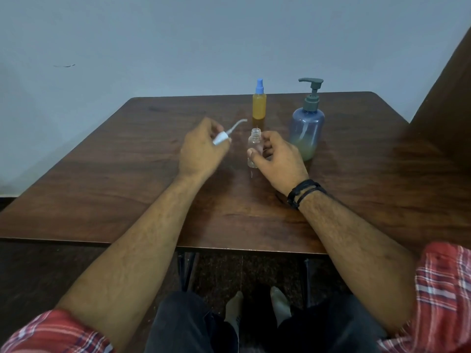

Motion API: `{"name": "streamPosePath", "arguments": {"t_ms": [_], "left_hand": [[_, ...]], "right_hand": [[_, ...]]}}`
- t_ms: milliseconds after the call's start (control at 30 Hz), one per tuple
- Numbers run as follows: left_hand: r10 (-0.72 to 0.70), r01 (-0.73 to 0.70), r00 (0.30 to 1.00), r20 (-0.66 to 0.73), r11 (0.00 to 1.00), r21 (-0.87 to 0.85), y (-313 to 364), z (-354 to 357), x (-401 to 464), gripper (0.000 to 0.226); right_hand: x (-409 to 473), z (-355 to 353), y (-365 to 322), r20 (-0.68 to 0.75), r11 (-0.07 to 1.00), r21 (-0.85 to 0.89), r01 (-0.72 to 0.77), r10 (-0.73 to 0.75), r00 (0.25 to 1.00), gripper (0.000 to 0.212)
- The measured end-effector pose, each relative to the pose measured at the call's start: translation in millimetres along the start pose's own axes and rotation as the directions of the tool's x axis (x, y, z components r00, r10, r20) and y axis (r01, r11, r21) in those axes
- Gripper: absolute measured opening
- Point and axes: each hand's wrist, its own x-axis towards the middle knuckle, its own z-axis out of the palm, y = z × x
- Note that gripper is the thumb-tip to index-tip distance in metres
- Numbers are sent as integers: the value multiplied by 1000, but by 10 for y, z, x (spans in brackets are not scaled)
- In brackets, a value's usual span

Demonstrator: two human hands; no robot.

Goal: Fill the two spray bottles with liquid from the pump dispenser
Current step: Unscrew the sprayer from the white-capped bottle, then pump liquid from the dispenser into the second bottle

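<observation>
At the middle of the table (127, 189), the clear bottle (254, 146) stands upright with its neck open and looks pretty much empty, maybe a trace at the bottom, hard to tell. The right hand (277, 161) has its grip curled around that bottle from the 3 o'clock side, holding it steady. The left hand (201, 149), at the bottle's 9 o'clock, has its grip pinched on the white sprayer (219, 138), dip tube sticking out toward 1 o'clock, lifted clear of the bottle.

At 12 o'clock from the clear one sits the yellow bottle (259, 104), blue cap on and full of orange-yellow liquid, so that one looks done. The pump (307, 128) stands just beside the right hand at about 2 o'clock, with only a low layer of liquid left in it.

So roughly halfway: one bottle filled and capped, the other opened but not yet filled, then it needs its sprayer screwed back on.

The table is dark wood-grain, a bit glossy, pushed up near a plain pale blue-grey wall (178, 42). A brown panel (448, 98) leans in at the far right. Dark speckled floor (254, 271) underneath.
</observation>
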Motion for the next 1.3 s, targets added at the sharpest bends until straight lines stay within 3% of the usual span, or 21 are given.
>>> {"name": "streamPosePath", "arguments": {"t_ms": [100,267,433,533,600,700,767,867,967,1067,1200,1300], "left_hand": [[10,-39,994,109,961,274,-67,81,-77,19],[24,-112,980,198,889,445,-58,145,-83,27],[-9,-77,977,211,913,400,-56,163,-122,42],[62,-96,981,186,979,179,-8,138,-146,44],[93,-111,971,219,991,73,3,127,-143,50],[105,-130,954,280,989,70,-30,164,-114,57],[113,-139,946,303,988,66,-33,204,-98,69],[106,-151,935,340,983,109,-19,244,-85,75],[104,-163,931,350,976,144,-35,246,-66,65],[123,-173,932,342,978,117,-40,242,-75,52],[94,-124,940,328,990,71,-60,246,-84,49],[64,-87,945,320,995,55,-64,244,-80,42]], "right_hand": [[3,6,4,-5,1000,1,1,-1,1000,49],[9,13,8,-2,1000,4,5,-5,1000,50],[-4,11,11,5,999,29,19,-19,1000,55],[-31,-9,-5,-30,995,102,21,-18,999,55],[-70,-73,-31,-120,983,178,40,-19,993,50],[-142,-255,-98,-319,962,229,147,-68,945,38],[-145,-402,-124,-431,961,171,217,-125,894,39],[-46,-604,-97,-500,982,63,179,-124,857,54],[158,-745,-9,-439,996,46,80,-52,897,81],[345,-790,113,-248,997,77,-8,27,968,99],[410,-761,240,-67,991,133,-19,28,997,86],[411,-792,227,9,997,61,53,-53,999,73]]}}
